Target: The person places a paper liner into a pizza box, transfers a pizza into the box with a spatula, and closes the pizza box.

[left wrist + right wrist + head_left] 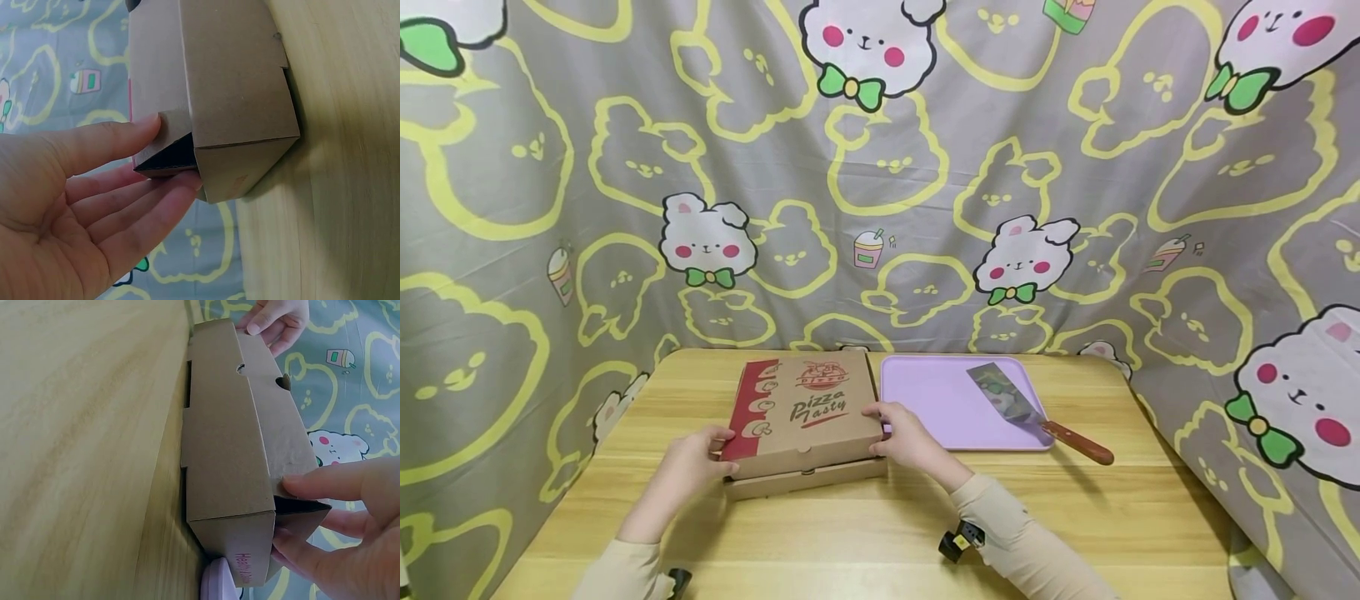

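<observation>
A brown cardboard pizza box [805, 408] with a red printed strip and "Pizza Tasty" lettering lies on the table. Its lid is slightly raised at the front, and a dark gap shows at both front corners in the wrist views. My left hand [696, 458] pinches the lid's left front corner, thumb on the front flap [164, 125] and fingers along the side. At the right front corner, my right hand [910, 437] grips the lid the same way, with the thumb on the flap [294, 450]. What lies inside the box is hidden.
Right of the box, close beside it, lies a light purple tray [925, 408]. A spatula [1003, 392] with a wide metal blade rests across the tray, its wooden handle [1078, 442] sticking out past the right front corner. A patterned curtain [917, 183] surrounds the wooden table [850, 542].
</observation>
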Action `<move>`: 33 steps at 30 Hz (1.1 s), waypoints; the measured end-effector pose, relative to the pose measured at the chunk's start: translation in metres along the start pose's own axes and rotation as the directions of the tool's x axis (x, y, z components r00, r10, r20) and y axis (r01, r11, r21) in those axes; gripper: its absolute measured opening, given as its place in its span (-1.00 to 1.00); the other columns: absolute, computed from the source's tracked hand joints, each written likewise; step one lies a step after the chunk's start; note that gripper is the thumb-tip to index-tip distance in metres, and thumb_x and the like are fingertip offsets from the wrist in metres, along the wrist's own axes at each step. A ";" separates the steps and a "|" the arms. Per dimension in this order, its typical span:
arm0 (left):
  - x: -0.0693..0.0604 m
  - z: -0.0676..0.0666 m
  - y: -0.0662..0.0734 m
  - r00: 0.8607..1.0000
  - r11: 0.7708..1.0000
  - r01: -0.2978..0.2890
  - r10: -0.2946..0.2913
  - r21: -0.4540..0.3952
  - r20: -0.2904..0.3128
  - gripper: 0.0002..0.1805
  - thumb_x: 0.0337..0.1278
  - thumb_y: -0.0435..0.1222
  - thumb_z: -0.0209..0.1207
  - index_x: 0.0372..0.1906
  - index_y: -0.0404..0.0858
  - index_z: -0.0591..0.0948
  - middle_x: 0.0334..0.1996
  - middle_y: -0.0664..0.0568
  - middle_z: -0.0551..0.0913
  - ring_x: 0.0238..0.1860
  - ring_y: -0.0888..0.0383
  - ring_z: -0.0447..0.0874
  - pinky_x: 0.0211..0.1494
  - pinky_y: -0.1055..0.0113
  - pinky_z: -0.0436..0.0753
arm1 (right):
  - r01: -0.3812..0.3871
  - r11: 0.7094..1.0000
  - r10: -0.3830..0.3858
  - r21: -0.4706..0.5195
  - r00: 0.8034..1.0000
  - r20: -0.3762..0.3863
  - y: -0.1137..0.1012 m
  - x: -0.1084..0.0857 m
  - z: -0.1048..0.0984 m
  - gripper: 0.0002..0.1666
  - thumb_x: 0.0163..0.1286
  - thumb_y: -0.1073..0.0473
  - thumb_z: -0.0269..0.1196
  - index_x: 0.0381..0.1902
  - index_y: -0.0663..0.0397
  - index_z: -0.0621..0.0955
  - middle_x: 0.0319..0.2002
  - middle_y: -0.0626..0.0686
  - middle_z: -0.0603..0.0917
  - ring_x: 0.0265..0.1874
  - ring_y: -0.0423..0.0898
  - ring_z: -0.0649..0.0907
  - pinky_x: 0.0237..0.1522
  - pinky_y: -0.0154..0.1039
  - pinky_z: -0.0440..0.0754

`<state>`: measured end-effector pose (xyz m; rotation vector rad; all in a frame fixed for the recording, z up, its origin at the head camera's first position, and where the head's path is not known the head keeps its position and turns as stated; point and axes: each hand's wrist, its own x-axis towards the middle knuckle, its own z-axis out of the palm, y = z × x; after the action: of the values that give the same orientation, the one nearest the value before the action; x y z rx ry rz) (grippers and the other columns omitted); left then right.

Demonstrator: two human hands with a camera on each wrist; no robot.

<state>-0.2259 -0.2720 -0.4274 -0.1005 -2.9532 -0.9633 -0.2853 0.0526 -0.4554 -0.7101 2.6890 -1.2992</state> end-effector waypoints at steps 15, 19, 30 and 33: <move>-0.001 -0.003 -0.002 1.000 1.000 -0.003 0.004 -0.025 0.027 -0.54 0.02 -0.33 0.36 0.02 -0.51 0.57 -0.11 -0.33 0.70 -0.13 -0.11 0.72 -0.05 0.00 0.67 | -0.001 0.996 0.003 -0.085 1.000 0.021 -0.004 -0.003 -0.004 -0.39 0.14 0.29 0.40 0.18 0.23 0.52 0.10 0.28 0.56 0.02 0.13 0.59 0.01 -0.01 0.66; 0.000 -0.006 -0.011 0.998 0.994 0.038 -0.032 -0.105 0.056 -0.53 0.16 -0.20 0.29 0.06 -0.46 0.57 -0.15 -0.27 0.72 -0.19 -0.05 0.72 -0.18 0.13 0.70 | -0.012 0.998 0.013 -0.063 1.000 0.018 0.000 -0.003 -0.007 -0.39 0.21 0.14 0.36 0.20 0.23 0.52 0.07 0.26 0.59 -0.01 0.11 0.60 -0.03 -0.05 0.65; 0.005 -0.007 -0.031 0.977 0.894 0.192 -0.137 -0.405 0.161 -0.41 0.33 -0.22 0.15 0.23 -0.61 0.37 -0.15 -0.29 0.68 -0.27 0.16 0.68 -0.15 0.24 0.74 | -0.148 0.982 0.147 0.120 0.989 0.015 0.013 0.001 -0.009 -0.24 0.30 0.06 0.31 0.34 0.34 0.34 0.12 0.36 0.51 -0.11 0.09 0.66 -0.09 -0.10 0.69; 0.005 -0.006 -0.035 0.963 0.849 0.240 -0.148 -0.471 0.224 -0.37 0.37 -0.21 0.10 0.25 -0.68 0.30 -0.04 -0.33 0.65 -0.24 0.16 0.69 -0.08 0.21 0.74 | -0.240 0.923 0.223 0.300 0.971 0.089 0.016 0.000 -0.009 -0.18 0.32 0.10 0.29 0.39 0.39 0.25 0.16 0.39 0.46 -0.12 0.06 0.66 -0.06 -0.08 0.71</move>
<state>-0.2335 -0.3039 -0.4431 0.1116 -2.8224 -1.8199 -0.2938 0.0680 -0.4621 -0.3716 2.3582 -1.5595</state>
